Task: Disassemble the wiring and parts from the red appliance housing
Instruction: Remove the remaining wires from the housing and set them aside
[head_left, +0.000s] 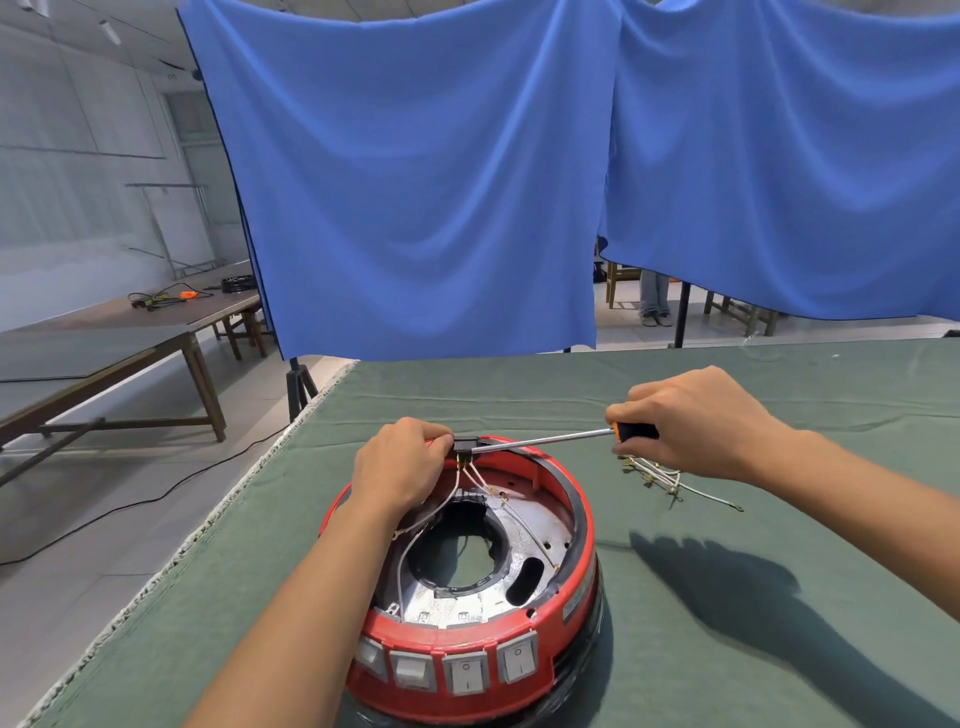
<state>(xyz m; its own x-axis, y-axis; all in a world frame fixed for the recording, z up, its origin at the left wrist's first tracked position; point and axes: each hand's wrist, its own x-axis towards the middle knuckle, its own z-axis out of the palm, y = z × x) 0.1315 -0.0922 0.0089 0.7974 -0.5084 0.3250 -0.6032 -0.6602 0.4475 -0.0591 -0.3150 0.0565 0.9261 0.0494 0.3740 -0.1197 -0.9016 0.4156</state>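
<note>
Housing (467, 639) base cut off below

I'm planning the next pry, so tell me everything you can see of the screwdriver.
The screwdriver has a long, shiny metal shaft and a black handle with an orange collar. The right hand grips the handle. It lies nearly level, its tip at the small black part on the red housing's far rim, which the left hand pinches.

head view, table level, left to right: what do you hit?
left hand → black connector block on the red housing rim → screwdriver shaft → right hand gripping its handle → green cloth
</note>
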